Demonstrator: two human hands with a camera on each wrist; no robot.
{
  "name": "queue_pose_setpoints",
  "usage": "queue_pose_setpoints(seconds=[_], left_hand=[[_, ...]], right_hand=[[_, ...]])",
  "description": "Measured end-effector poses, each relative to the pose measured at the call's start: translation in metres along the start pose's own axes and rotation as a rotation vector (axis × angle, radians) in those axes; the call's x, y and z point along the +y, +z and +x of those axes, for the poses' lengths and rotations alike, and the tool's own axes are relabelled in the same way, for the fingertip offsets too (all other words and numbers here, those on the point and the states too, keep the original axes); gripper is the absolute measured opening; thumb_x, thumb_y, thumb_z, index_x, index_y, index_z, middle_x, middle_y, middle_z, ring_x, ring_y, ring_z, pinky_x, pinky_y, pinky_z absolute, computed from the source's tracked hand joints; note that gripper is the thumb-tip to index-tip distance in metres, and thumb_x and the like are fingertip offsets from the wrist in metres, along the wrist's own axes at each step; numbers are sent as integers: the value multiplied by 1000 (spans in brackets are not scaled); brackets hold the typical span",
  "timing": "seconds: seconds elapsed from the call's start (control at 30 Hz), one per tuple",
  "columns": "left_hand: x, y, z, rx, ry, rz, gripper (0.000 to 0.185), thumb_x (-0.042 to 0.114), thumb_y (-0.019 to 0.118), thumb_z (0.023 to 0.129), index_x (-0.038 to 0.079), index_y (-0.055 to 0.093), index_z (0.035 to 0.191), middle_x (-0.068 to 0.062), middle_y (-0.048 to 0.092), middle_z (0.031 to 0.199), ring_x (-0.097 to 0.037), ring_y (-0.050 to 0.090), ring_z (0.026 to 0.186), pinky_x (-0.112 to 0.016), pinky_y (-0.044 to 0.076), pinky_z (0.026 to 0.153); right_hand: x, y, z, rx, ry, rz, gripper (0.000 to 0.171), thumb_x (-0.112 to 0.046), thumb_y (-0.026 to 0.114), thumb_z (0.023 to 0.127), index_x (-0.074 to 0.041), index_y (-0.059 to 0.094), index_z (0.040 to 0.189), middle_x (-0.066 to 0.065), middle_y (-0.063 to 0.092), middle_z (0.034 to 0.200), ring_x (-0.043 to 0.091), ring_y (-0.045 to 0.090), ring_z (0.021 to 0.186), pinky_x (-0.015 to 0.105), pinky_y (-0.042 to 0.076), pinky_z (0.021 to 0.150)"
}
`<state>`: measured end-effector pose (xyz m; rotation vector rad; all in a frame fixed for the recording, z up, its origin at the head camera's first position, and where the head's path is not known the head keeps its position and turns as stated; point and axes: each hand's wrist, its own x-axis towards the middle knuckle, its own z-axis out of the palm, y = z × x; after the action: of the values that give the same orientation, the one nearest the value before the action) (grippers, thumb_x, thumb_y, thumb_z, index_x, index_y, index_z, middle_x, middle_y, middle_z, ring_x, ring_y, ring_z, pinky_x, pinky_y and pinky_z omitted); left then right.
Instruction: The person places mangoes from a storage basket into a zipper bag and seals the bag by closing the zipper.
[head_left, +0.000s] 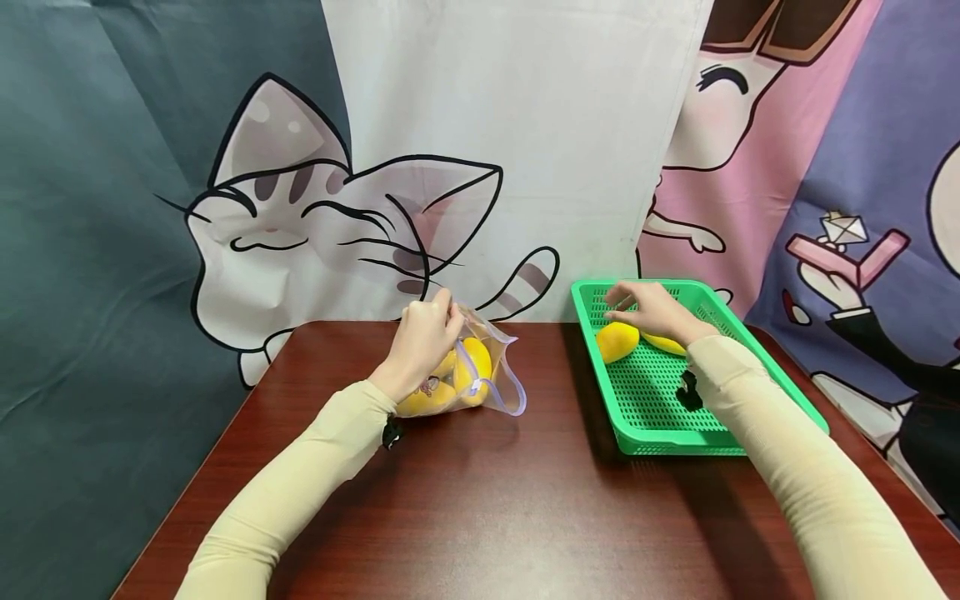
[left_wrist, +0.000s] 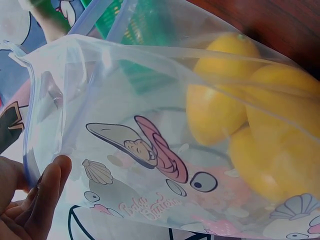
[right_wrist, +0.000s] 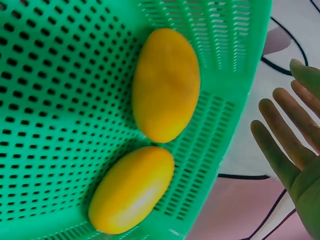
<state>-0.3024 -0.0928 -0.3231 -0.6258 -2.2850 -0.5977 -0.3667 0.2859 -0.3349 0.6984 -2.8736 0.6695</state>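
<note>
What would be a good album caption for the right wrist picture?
Two yellow mangoes lie side by side in a green perforated tray, the open right hand beside its rim.

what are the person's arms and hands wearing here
Both arms are covered by long, close-fitting cream sleeves down to the wrists. A small black strap or mount sits at each wrist. The left hand and right hand are bare, with no gloves or rings visible.

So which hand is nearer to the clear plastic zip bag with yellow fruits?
Left. The left hand pinches the clear plastic zip bag at its top; the right hand hovers over the green perforated basket.
</note>
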Motion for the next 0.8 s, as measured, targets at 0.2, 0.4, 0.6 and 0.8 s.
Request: queue_pose_setpoints(seconds=[0.2,0.4,0.6,0.8], left_hand=[[0,1,0,6,2,6,16,6,50,90,3,50,74,-4,42,48,-14,47,41,-22,37,41],[0,0,-1,9,2,7,17,7,50,90,4,49,74,-4,42,49,-16,48,42,-23,39,42],[0,0,-1,19,11,11,17,7,52,89,4,48,73,-3,41,48,-15,48,41,-22,38,41],[1,0,-1,23,16,9,17,5,53,88,5,48,72,-3,40,48,-15,46,40,-22,37,41]], right_hand=[[11,3,-3,-25,39,-4,32,-22,65,89,-3,58,114,21,62,114,37,62,102,50,50,84],[21,6,-4,-54,75,4,40,-21,67,88,3,55,118,25,60,117,39,61,103,50,49,86],[29,9,-6,-75,92,-11,40,-14,69,86,5,55,119,25,58,120,41,60,105,51,49,87],[36,15,-6,-102,92,-45,45,-5,70,82,4,54,123,26,56,125,44,53,113,56,44,92]])
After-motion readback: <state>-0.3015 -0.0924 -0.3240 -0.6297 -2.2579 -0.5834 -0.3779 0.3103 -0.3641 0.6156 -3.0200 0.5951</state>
